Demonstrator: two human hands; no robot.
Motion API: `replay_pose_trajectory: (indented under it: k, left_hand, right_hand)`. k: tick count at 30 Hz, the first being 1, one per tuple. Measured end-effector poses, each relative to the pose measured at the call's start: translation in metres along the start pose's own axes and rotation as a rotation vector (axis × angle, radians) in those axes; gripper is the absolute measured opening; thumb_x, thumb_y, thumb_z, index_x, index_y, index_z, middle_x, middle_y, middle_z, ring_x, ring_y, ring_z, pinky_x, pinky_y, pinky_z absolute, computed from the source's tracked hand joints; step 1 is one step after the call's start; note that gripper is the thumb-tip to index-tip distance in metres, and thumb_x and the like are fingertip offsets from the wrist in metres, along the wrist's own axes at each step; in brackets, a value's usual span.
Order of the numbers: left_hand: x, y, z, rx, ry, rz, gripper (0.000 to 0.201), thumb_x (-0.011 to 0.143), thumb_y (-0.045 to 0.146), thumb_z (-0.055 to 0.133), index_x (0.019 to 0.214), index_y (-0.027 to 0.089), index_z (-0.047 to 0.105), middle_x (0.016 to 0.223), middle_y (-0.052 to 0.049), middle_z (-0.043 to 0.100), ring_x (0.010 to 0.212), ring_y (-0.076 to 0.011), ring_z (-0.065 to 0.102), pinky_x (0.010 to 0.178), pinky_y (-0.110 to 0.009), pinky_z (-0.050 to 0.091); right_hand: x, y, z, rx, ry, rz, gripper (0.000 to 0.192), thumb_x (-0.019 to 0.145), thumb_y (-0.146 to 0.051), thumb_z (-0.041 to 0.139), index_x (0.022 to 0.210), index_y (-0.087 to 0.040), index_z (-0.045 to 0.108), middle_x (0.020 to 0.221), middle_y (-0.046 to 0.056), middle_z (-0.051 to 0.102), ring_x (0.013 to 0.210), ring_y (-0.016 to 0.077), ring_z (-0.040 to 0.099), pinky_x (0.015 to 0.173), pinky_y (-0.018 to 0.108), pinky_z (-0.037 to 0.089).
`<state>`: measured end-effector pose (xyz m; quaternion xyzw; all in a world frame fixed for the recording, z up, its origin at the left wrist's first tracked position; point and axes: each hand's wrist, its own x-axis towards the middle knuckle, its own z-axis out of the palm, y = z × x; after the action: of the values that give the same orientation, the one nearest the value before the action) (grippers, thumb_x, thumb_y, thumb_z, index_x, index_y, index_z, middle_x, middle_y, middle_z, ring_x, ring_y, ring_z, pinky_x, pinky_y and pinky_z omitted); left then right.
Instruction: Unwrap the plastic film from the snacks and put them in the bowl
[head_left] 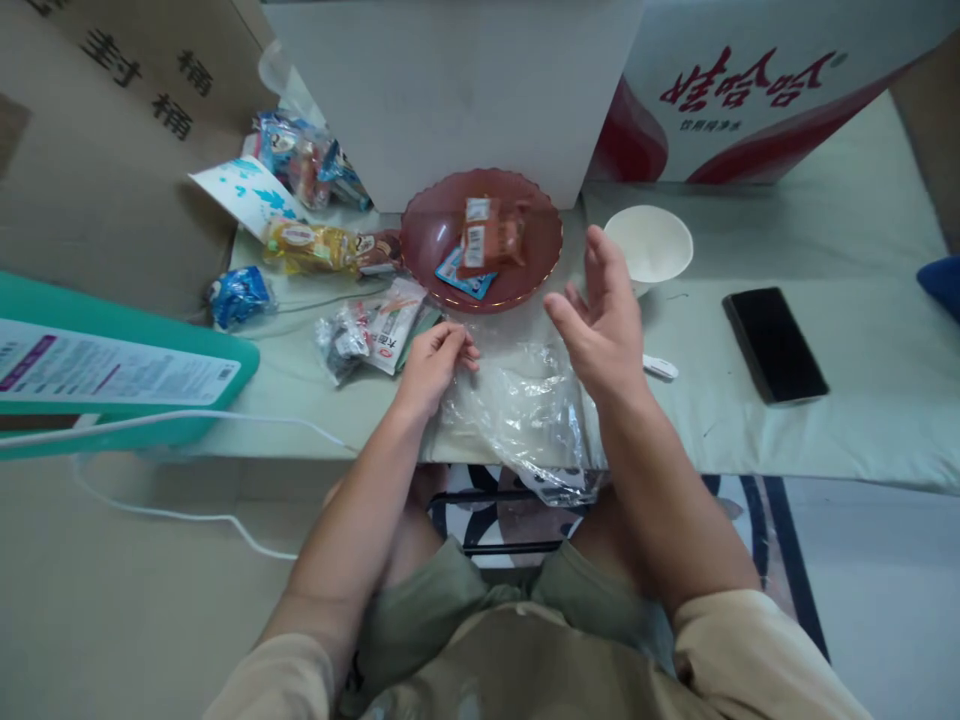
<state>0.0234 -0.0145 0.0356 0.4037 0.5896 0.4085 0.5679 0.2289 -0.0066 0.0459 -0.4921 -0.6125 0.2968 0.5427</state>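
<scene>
The left hand pinches the top edge of a clear bag, fingers together on the film; the right hand hovers above the bag with fingers spread, holding nothing; the bag lies crumpled on the table, its lower end hanging over the near edge; just beyond it sits a red plate with snack packets; more packets lie left of the hand; a white bowl and a phone lie to the right.
</scene>
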Motion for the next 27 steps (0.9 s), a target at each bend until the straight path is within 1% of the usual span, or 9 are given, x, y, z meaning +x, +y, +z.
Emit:
replay_pose_trajectory:
  k: [3, 5, 8, 14, 15, 17, 20, 22, 27]
  left_hand:
    - [0.002, -0.003, -0.001, 0.032, -0.036, 0.026, 0.018, 0.093, 0.021, 0.056, 0.075, 0.017, 0.061, 0.065, 0.000, 0.067, 0.051, -0.0084, 0.063, 0.051, -0.018, 0.048]
    - [0.005, -0.006, -0.001, 0.062, -0.035, 0.052, 0.015, 0.091, 0.023, 0.058, 0.078, 0.017, 0.063, 0.069, 0.000, 0.070, 0.056, -0.0099, 0.066, 0.056, -0.019, 0.051]
    - [0.005, -0.011, -0.004, 0.182, 0.026, 0.096, 0.011, 0.089, 0.025, 0.061, 0.094, 0.018, 0.068, 0.083, -0.002, 0.077, 0.069, -0.0135, 0.072, 0.068, -0.024, 0.057]
    - [-0.048, 0.008, -0.029, 0.719, 0.153, 0.284, 0.040, 0.091, 0.054, 0.063, 0.105, 0.017, 0.074, 0.099, -0.011, 0.080, 0.093, -0.0254, 0.076, 0.088, -0.040, 0.060]
    - [-0.057, 0.014, -0.033, 0.719, 0.103, 0.396, 0.045, 0.094, 0.058, 0.057, 0.109, 0.018, 0.074, 0.106, -0.011, 0.080, 0.097, -0.0256, 0.076, 0.091, -0.042, 0.060]
    - [-0.068, 0.022, -0.041, 0.780, -0.290, 0.622, 0.056, 0.084, 0.064, 0.069, 0.117, 0.019, 0.073, 0.127, -0.013, 0.075, 0.120, -0.0298, 0.070, 0.107, -0.047, 0.055]
    - [-0.069, 0.019, -0.045, 0.937, -0.647, 0.682, 0.043, 0.079, 0.048, 0.079, 0.112, 0.022, 0.074, 0.140, -0.012, 0.068, 0.141, -0.0325, 0.056, 0.119, -0.050, 0.046]
    - [-0.065, 0.012, -0.044, 0.947, -0.627, 0.662, 0.014, 0.085, 0.033, 0.071, 0.092, 0.022, 0.075, 0.130, -0.009, 0.074, 0.136, -0.0291, 0.061, 0.117, -0.048, 0.048]
    - [-0.056, -0.001, -0.038, 0.549, -0.280, 0.456, 0.011, 0.082, 0.029, 0.068, 0.074, 0.023, 0.070, 0.082, -0.002, 0.078, 0.080, -0.0165, 0.074, 0.078, -0.030, 0.061]
  right_hand:
    - [-0.023, -0.017, -0.008, -0.009, -0.085, -0.033, 0.033, 0.097, -0.038, 0.059, 0.127, -0.026, 0.059, 0.126, 0.009, 0.072, 0.119, 0.0211, 0.070, 0.102, 0.039, 0.057]
    - [-0.044, -0.027, -0.018, -0.043, -0.327, -0.070, 0.020, 0.096, -0.034, 0.061, 0.112, -0.023, 0.067, 0.101, 0.005, 0.078, 0.094, 0.0180, 0.076, 0.089, 0.033, 0.060]
    - [-0.066, -0.030, -0.033, -0.176, -0.621, -0.059, 0.018, 0.095, -0.034, 0.061, 0.100, -0.021, 0.072, 0.094, 0.004, 0.081, 0.086, 0.0176, 0.077, 0.079, 0.029, 0.058]
    - [-0.069, -0.007, -0.056, -0.351, -0.596, 0.078, 0.030, 0.097, -0.039, 0.052, 0.101, -0.019, 0.075, 0.096, 0.007, 0.081, 0.081, 0.0198, 0.074, 0.079, 0.033, 0.056]
    - [-0.069, -0.003, -0.058, -0.361, -0.582, 0.092, 0.031, 0.096, -0.038, 0.051, 0.101, -0.019, 0.075, 0.095, 0.007, 0.081, 0.082, 0.0203, 0.074, 0.079, 0.034, 0.056]
    - [-0.069, 0.003, -0.062, -0.365, -0.561, 0.119, 0.031, 0.096, -0.038, 0.051, 0.103, -0.020, 0.076, 0.096, 0.007, 0.080, 0.083, 0.0210, 0.074, 0.079, 0.035, 0.055]
    - [-0.071, 0.005, -0.068, -0.318, -0.541, 0.142, 0.035, 0.098, -0.042, 0.051, 0.107, -0.020, 0.076, 0.101, 0.008, 0.080, 0.090, 0.0224, 0.075, 0.083, 0.037, 0.057]
    - [-0.072, 0.001, -0.079, -0.277, -0.523, 0.146, 0.036, 0.099, -0.044, 0.051, 0.108, -0.020, 0.076, 0.108, 0.009, 0.080, 0.102, 0.0247, 0.075, 0.091, 0.040, 0.057]
    - [-0.083, -0.028, -0.120, -0.184, -0.652, 0.086, 0.057, 0.085, -0.065, 0.070, 0.128, -0.028, 0.072, 0.133, 0.010, 0.073, 0.140, 0.0358, 0.058, 0.119, 0.055, 0.044]
